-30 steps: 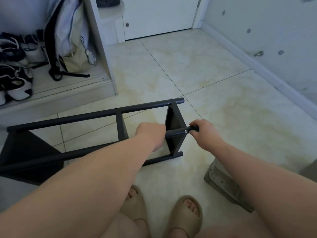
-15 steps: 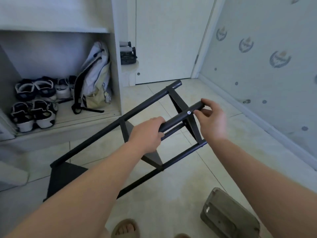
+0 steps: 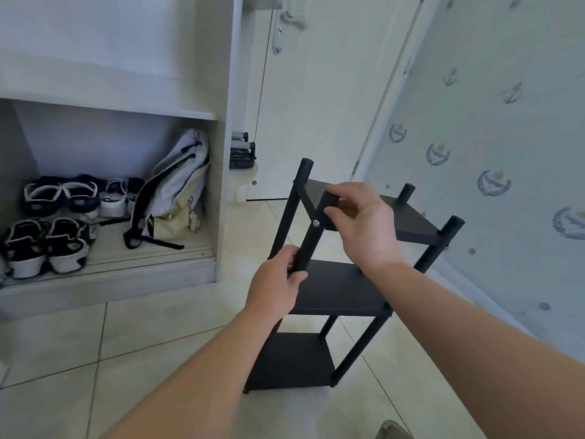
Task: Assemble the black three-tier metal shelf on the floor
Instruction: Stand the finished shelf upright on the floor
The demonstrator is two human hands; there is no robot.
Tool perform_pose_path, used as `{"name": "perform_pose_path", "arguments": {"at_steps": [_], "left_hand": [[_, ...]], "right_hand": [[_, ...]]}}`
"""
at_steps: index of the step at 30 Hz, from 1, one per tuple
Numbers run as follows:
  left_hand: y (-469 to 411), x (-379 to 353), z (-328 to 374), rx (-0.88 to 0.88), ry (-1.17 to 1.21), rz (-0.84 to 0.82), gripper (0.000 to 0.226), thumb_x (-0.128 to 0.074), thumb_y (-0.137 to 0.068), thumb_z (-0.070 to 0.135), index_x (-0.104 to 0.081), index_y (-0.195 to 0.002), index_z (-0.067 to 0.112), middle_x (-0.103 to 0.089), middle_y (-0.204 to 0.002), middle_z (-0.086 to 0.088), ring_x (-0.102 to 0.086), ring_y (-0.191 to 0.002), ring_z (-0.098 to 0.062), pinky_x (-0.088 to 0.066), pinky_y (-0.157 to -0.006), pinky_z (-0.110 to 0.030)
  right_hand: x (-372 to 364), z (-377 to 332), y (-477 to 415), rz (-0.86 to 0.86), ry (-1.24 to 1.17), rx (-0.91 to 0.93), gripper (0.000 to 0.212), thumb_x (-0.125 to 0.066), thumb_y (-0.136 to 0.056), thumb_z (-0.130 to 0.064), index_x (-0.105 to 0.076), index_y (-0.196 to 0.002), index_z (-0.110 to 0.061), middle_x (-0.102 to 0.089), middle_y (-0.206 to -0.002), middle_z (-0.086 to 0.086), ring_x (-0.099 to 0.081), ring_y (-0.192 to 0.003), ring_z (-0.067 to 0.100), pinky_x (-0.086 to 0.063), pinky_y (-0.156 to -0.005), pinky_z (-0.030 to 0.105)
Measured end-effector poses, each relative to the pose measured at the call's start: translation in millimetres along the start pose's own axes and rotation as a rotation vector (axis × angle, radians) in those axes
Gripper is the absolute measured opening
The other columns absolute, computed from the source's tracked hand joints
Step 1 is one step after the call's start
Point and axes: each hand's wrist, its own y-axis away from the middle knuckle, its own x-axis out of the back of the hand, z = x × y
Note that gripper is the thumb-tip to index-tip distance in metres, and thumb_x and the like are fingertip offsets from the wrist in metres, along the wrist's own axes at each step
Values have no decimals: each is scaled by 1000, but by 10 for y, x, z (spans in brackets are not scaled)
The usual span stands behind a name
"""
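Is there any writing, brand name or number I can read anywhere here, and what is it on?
None can be read.
The wallpaper carries only pictures, wreaths and anchors, with no letters that show.
The shoes, the backpack and the black shelf show no legible label or brand.

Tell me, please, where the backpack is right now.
In the head view, the backpack leans inside the open cabinet at left, just right of the shoes.
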Motion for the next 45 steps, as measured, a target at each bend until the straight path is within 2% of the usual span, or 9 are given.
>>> {"name": "perform_pose_path", "arguments": {"at_steps": [6,10,14,18,24,28,33,40,45], "left_hand": [[-117,-323,-238,39,50,-31,26,-66,-95,15,-54,-112,31,-65,-100,13,-65,-96,-12,-49,-83,-22],[-169,-317,-414,80,75,-16,28,-64,-96,11,-52,-109,33,-65,-103,12,-63,-97,-11,-42,-75,-12],[-209,-253,-523,130,98,30,30,-64,-96,11,-56,-120,28,-67,-115,8,-64,-108,-14,-48,-91,-25],[-209,-207,-504,142,8,63,35,-66,-96,19,-58,-129,25,-66,-120,5,-64,-109,-17,-53,-99,-35],[-49,-156,-436,179,-32,63,36,-63,-98,21,-55,-133,21,-64,-127,2,-65,-111,-20,-54,-95,-34],[142,-115,-370,228,-106,-60,47,-58,-100,33,-43,-144,26,-55,-142,7,-58,-125,-21,-49,-99,-35],[480,-5,-294,229,-234,-234,49,-52,-101,43,-41,-148,33,-51,-148,6,-53,-130,-19,-46,-99,-31],[1066,298,-46,214,-459,-275,63,-41,-99,58,-25,-156,36,-21,-166,10,-6,-154,-25,-25,-121,-49],[1471,513,134,185,-593,-259,69,-32,-96,69,-16,-157,41,-7,-168,11,4,-155,-27,-13,-123,-49]], "right_hand": [[-127,291,28,18,28,-44,25,-67,-92,3,-74,-114,-7,-62,-111,-8,-66,-98,12,-50,-93,17],[-327,343,41,-35,42,45,27,-65,-92,7,-73,-115,-3,-65,-115,1,-66,-101,17,-55,-94,26],[-516,368,38,-65,53,110,33,-59,-93,9,-71,-122,-2,-63,-122,1,-66,-107,19,-57,-94,36],[-540,348,61,-94,92,124,39,-56,-95,7,-66,-131,-5,-60,-131,2,-62,-116,17,-54,-100,35],[-417,290,174,-241,212,79,58,-55,-97,0,-46,-152,-17,-42,-156,-5,-42,-139,11,-34,-112,16],[-288,248,277,-429,371,43,73,-59,-99,-19,-22,-162,-28,-16,-168,-14,-23,-152,18,-19,-118,27],[-1,182,508,-489,572,-71,70,-52,-103,-39,-15,-161,-34,-12,-169,-14,-2,-157,21,-2,-125,48],[375,-16,1126,-512,621,-189,69,-35,-102,-62,-2,-160,-43,4,-169,-17,13,-156,22,10,-122,54],[544,-122,1604,-520,621,-248,71,-24,-99,-70,6,-159,-45,12,-168,-19,21,-155,22,13,-120,58]]}}
